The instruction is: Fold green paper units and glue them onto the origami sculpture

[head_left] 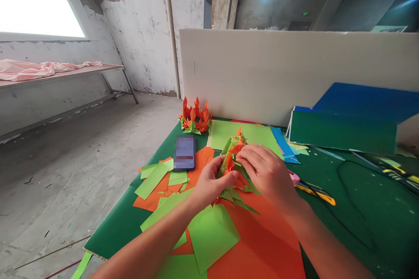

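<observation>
Both my hands are closed around an orange and green folded-paper piece [231, 163] over the middle of the table. My left hand [214, 179] grips its left side between thumb and fingers. From the right, my right hand [262, 168] pinches an orange part of it near the top. Its lower part and some folds are hidden by my fingers. Under my hands lie a large orange sheet [265, 235] and green paper pieces [214, 233]. Farther back stands a finished-looking ring of orange and green folded paper [195, 117] with upright points.
A phone [184, 152] lies left of my hands among paper scraps. On the right are a yellow-handled tool [316, 192], a dark cord [348, 209] and green and blue boards [343, 133]. A white panel [262, 74] edges the green table [124, 226] at the back.
</observation>
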A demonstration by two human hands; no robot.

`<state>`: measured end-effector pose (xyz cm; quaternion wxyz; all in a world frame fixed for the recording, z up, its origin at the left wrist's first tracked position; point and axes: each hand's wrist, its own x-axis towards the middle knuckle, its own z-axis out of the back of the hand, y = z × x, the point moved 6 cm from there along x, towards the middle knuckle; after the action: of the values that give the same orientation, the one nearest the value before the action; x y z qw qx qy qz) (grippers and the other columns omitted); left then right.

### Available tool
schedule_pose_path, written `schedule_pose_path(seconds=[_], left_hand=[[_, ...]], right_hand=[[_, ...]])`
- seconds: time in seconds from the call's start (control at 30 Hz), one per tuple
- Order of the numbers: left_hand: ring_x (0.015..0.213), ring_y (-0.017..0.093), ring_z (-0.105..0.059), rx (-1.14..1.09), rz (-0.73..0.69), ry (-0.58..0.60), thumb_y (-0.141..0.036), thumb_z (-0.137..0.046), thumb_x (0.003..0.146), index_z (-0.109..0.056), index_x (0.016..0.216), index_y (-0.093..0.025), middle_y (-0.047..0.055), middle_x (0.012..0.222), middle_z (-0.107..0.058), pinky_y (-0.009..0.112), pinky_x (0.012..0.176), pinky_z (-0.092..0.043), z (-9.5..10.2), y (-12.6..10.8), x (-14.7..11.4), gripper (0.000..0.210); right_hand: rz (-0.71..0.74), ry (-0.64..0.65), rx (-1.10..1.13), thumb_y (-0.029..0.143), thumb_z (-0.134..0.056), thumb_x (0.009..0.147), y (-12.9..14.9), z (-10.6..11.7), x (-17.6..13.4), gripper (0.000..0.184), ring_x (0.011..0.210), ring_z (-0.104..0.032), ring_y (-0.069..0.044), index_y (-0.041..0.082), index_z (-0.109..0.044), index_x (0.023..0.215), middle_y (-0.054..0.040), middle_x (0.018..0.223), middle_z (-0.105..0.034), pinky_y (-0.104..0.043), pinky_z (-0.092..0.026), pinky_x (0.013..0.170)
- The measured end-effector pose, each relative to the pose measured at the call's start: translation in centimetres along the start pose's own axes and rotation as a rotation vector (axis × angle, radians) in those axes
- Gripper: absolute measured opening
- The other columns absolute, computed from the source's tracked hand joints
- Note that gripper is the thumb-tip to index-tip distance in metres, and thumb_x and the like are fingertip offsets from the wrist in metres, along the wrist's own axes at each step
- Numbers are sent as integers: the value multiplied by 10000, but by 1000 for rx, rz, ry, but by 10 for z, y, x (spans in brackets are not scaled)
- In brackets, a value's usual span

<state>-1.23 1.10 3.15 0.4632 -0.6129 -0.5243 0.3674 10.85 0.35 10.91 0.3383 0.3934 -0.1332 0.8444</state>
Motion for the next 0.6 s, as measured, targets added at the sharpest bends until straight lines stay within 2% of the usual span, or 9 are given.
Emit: schedule_pose_path(seconds=[0.27, 0.43, 0.6], left_hand=[[774, 118, -556, -59, 46, -20, -397, -736, 725, -616, 979, -187, 0, 862, -593, 227, 702, -450, 0, -3, -2, 350], [689, 97, -502, 0, 34, -101, -434, -745, 699, -597, 864, -168, -33, 715, -531, 219, 650, -405, 5, -2, 0, 346], [696, 101, -510, 30, 13, -113, -441, -748, 691, -592, 842, -167, -25, 745, -564, 227, 661, -400, 7, -1, 3, 350]], right_hand=[[6, 4, 14, 127, -497, 914, 4, 4, 1, 141, 846, -633, -213, 187, -624, 908, -68, 881, -685, -358, -506, 775], [47, 38, 30, 113, -472, 915, 7, 2, -1, 177, 892, -632, -218, 193, -629, 923, -73, 921, -687, -365, -508, 803], [78, 49, 15, 122, -461, 919, 6, -2, -5, 182, 911, -620, -224, 184, -627, 961, -89, 963, -683, -386, -511, 832]])
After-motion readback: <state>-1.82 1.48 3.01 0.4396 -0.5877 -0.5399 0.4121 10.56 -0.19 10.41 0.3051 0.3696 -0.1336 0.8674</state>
